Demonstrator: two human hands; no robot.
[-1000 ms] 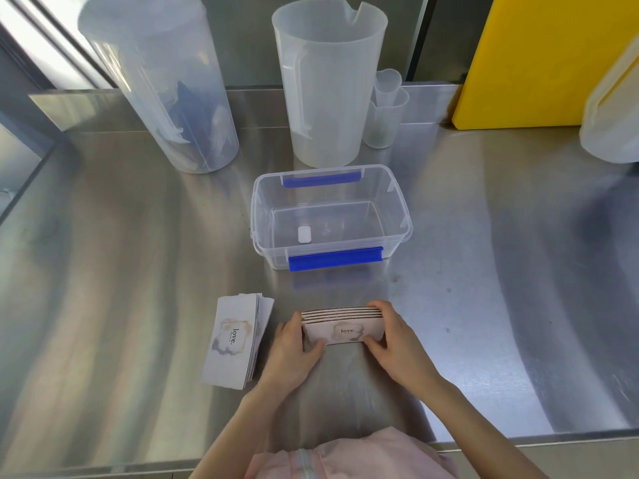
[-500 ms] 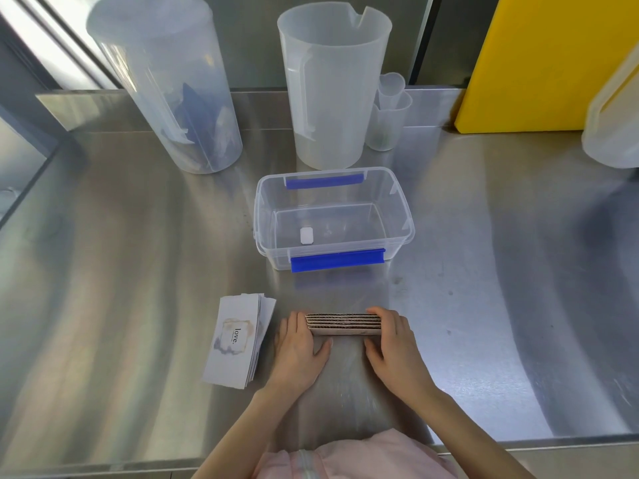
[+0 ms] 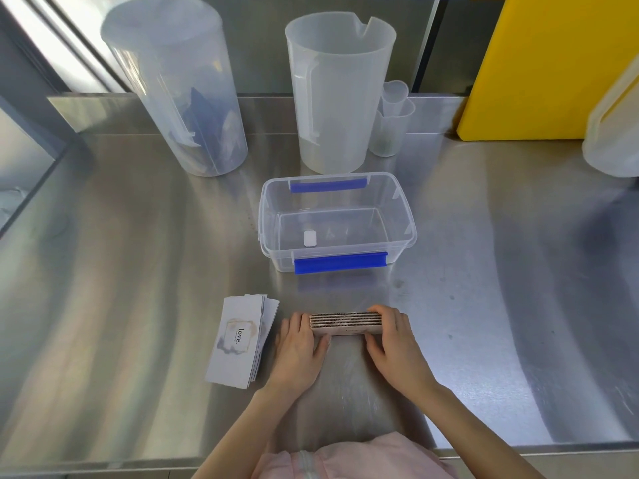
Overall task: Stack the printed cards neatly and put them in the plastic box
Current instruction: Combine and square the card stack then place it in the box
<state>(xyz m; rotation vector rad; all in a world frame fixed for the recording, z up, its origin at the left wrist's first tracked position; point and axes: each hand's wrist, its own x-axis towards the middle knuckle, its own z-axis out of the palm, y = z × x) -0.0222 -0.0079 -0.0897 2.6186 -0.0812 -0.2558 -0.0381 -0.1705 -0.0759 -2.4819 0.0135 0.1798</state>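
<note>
A bundle of printed cards point(image 3: 345, 322) stands on its long edge on the steel counter, its top edges facing me. My left hand point(image 3: 299, 347) presses its left end and my right hand point(image 3: 394, 340) its right end. A second pile of cards point(image 3: 242, 340) marked "love." lies flat and slightly fanned to the left of my left hand. The clear plastic box point(image 3: 337, 219) with blue clips sits open just beyond the bundle; only a small white tag lies inside.
Behind the box stand a tall clear canister point(image 3: 176, 95), a translucent jug point(image 3: 337, 91) and small nested measuring cups point(image 3: 392, 122). A yellow board point(image 3: 543, 67) and a white container point(image 3: 615, 126) are at the back right. The counter's front edge runs near my body.
The bundle has tipped from leaning back, its printed face showing, to standing upright on its edge. Both hands have stayed at its ends. The flat pile and box have not moved.
</note>
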